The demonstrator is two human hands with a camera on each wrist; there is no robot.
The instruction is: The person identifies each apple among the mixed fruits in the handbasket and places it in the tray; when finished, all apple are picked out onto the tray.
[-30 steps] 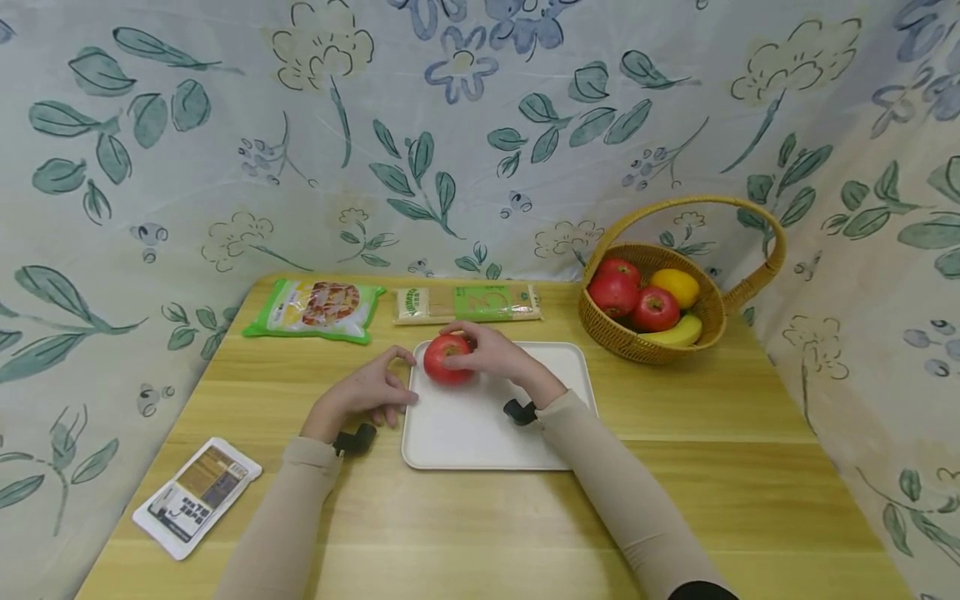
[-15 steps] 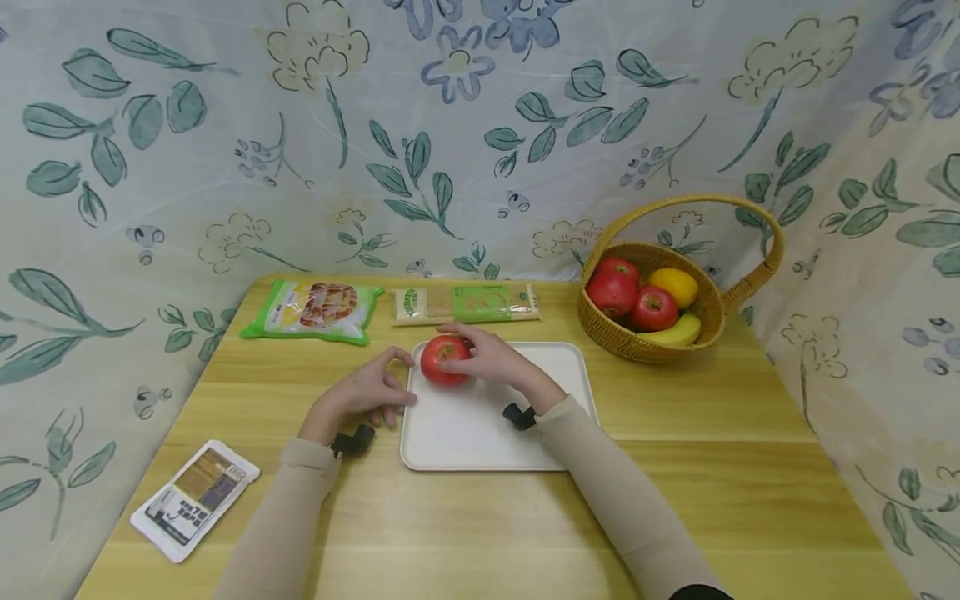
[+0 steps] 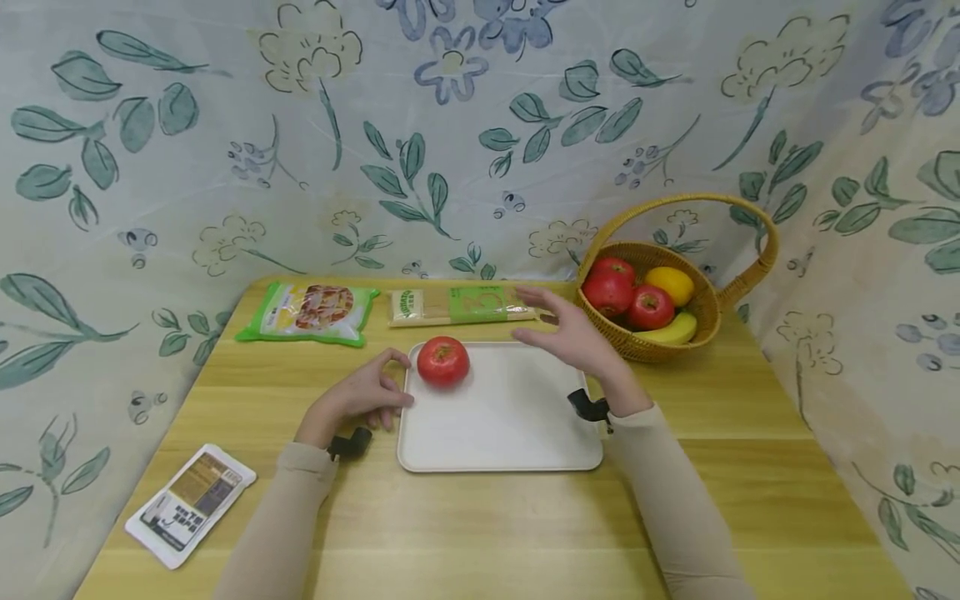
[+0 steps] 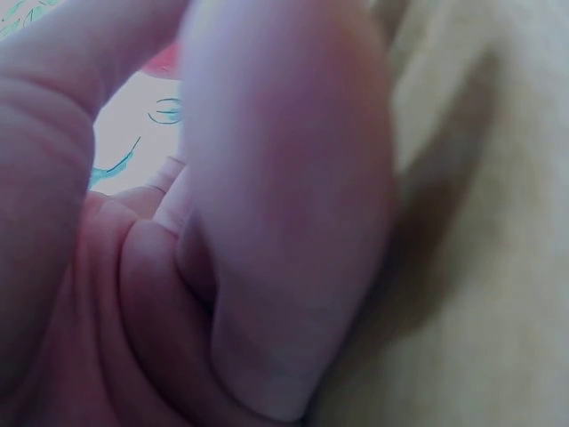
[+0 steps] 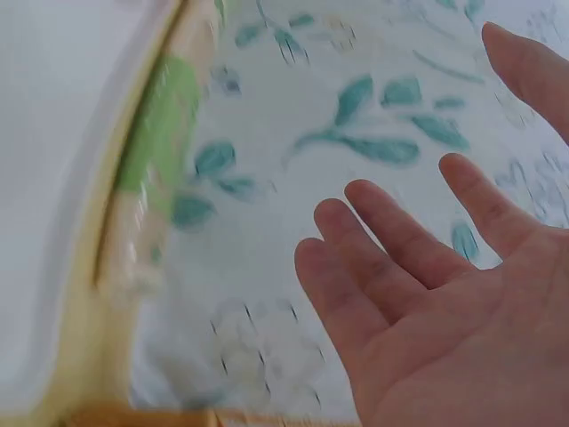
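A red apple [image 3: 443, 362] sits on the white tray [image 3: 517, 408], near its far left corner. My left hand [image 3: 362, 393] rests at the tray's left edge, index finger and thumb tips at the rim, the other fingers loosely bent. The left wrist view is mostly filled by that hand's thumb and palm. My right hand [image 3: 566, 333] hovers over the tray's far right corner, fingers spread and holding nothing. It lies between the apple and the wicker basket [image 3: 637, 343]. In the right wrist view its palm and fingers [image 5: 356, 258] show bare.
Inside the basket are red fruits [image 3: 649, 307], a yellow lemon-like fruit [image 3: 670, 287] and a banana [image 3: 671, 330]. Behind the tray lie a green-edged food bag [image 3: 315, 312] and a long noodle packet [image 3: 457, 305]. A white pouch [image 3: 191, 504] lies at the table's left edge.
My right hand has let go of the apple and moved right, toward the basket. The apple stays on the tray. My left hand keeps its place at the tray's left edge.
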